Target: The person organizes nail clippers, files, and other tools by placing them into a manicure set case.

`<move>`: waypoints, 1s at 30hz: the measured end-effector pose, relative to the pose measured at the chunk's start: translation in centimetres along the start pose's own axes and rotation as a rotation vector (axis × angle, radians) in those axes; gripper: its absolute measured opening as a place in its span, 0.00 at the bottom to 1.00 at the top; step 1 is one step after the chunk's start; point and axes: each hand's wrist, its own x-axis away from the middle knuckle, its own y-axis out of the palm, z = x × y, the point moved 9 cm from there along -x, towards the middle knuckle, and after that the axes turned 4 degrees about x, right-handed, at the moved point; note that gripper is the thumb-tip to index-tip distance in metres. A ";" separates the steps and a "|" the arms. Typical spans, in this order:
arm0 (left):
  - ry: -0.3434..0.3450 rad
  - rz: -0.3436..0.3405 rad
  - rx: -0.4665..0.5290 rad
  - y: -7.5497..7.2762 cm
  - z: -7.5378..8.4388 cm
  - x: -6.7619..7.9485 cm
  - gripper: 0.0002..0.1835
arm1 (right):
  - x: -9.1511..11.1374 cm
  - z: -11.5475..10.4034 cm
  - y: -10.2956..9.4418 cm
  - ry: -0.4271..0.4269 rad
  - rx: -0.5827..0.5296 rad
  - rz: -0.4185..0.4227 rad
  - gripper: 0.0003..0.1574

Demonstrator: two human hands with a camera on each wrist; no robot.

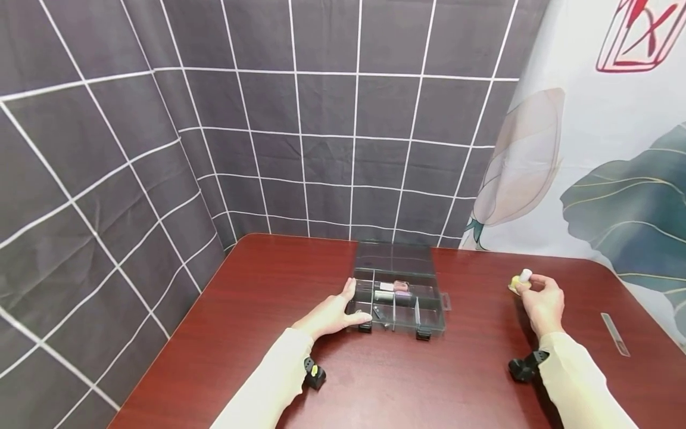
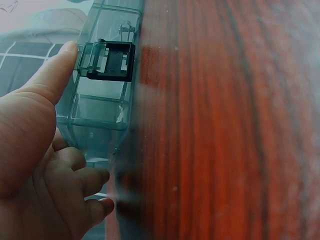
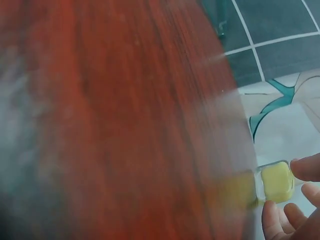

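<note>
We see the right hand (image 1: 545, 302) pinch a yellow nail-polish bottle (image 1: 518, 283) at the right of the bench (image 1: 471, 381); the left hand (image 1: 329, 313), spread wide, touches an open compartment box (image 1: 433, 320). We judge bottle-handling underway, calling next for a secure pinch.

In the head view, the small pieces (image 1: 379, 313) in the plastic case's (image 1: 433, 317) front compartments are too tiny to identify. The top edge cuts off the red emblem (image 1: 651, 36); the bottom edge crops both sleeves (image 1: 268, 381). The left hand (image 2: 42, 150) and right hand (image 3: 306, 225) run off their wrist views, where the yellow bottle's (image 3: 277, 181) white cap (image 1: 526, 275) (plain from the head) is hidden.
</note>
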 end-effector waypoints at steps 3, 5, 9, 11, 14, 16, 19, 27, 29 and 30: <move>0.000 -0.003 -0.005 0.0 0.1 0.0 0.55 | -0.1 0.5 0.4 0.039 -0.007 -0.036 0.31; 0.000 -0.002 -0.011 0.0 0.2 0.1 0.55 | -0.2 0.7 0.6 0.057 -0.005 -0.049 0.32; 0.000 0.004 -0.008 -0.1 0.2 0.1 0.55 | -0.5 0.8 1.0 0.065 0.000 -0.062 0.32; -0.003 0.003 -0.003 -0.1 0.1 0.1 0.55 | -0.6 0.6 1.1 0.063 0.012 -0.072 0.33; -0.007 0.001 0.000 -0.1 0.0 0.0 0.55 | -0.8 0.4 1.5 0.049 0.028 -0.093 0.33; -0.008 0.000 -0.004 0.0 -0.1 -0.1 0.56 | -0.9 0.4 1.6 0.036 0.046 -0.102 0.33; -0.012 -0.001 -0.007 0.0 -0.1 -0.2 0.56 | -1.0 0.4 1.8 0.018 0.067 -0.112 0.32; -0.016 0.001 -0.004 0.1 -0.3 -0.2 0.55 | -1.2 0.1 2.1 -0.039 0.092 -0.134 0.29; -0.008 0.005 -0.007 0.0 -0.2 -0.2 0.55 | -1.1 0.0 2.1 -0.058 0.092 -0.135 0.28; -0.007 0.004 -0.006 0.0 -0.2 -0.2 0.55 | -1.0 -0.1 2.0 -0.066 0.091 -0.130 0.28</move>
